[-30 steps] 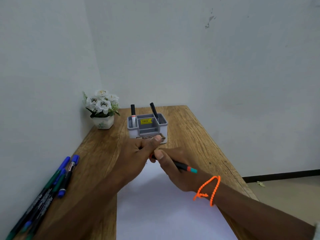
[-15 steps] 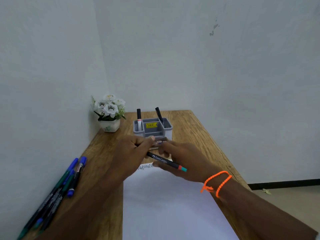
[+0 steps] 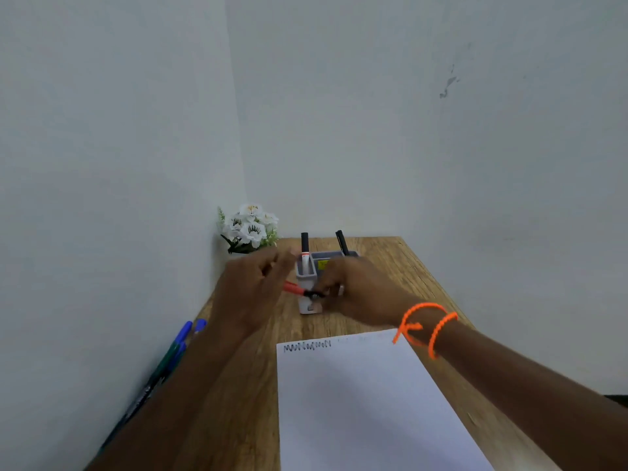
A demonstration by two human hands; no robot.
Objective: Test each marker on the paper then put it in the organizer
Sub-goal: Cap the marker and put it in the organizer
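A marker (image 3: 302, 291) with a red end and a black body lies level between my hands, just in front of the grey organizer (image 3: 307, 272). My left hand (image 3: 253, 294) grips its red end; the fingers are blurred. My right hand (image 3: 360, 292), with orange bands on the wrist, is closed on the black body, most of which it hides. Two dark markers (image 3: 304, 243) stand upright in the organizer. The white paper (image 3: 360, 402) lies near me with a black scribble (image 3: 307, 346) at its top left corner.
Several blue and green markers (image 3: 176, 348) lie along the left wall on the wooden table (image 3: 401, 266). A small pot of white flowers (image 3: 250, 229) stands in the back left corner. The table's right edge drops off to the floor.
Both hands have lifted off the paper and moved away from me to the organizer's front. The scribble, hidden before, now shows. The view has tilted upward.
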